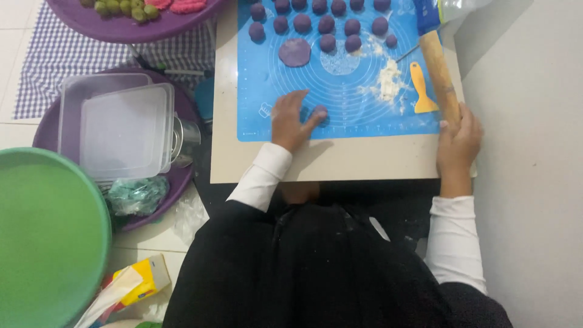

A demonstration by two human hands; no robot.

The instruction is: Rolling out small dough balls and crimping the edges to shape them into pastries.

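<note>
My left hand [290, 119] rests flat on the blue silicone mat [340, 121], its fingertips on a purple dough ball [319, 112]. My right hand [459, 141] grips the near end of a wooden rolling pin [438, 67] lying along the mat's right edge. A flattened purple dough disc [294, 52] lies farther up the mat, with several purple dough balls [328, 24] in rows beyond it. A small pile of flour [387, 84] and a yellow scraper [420, 88] lie right of centre.
The mat sits on a low beige table [340, 161]. To the left stand clear plastic boxes [124, 130] on a purple tray [45, 130], a green round lid [48, 237], a yellow carton [143, 280], and a purple plate [130, 24] with green and pink pieces.
</note>
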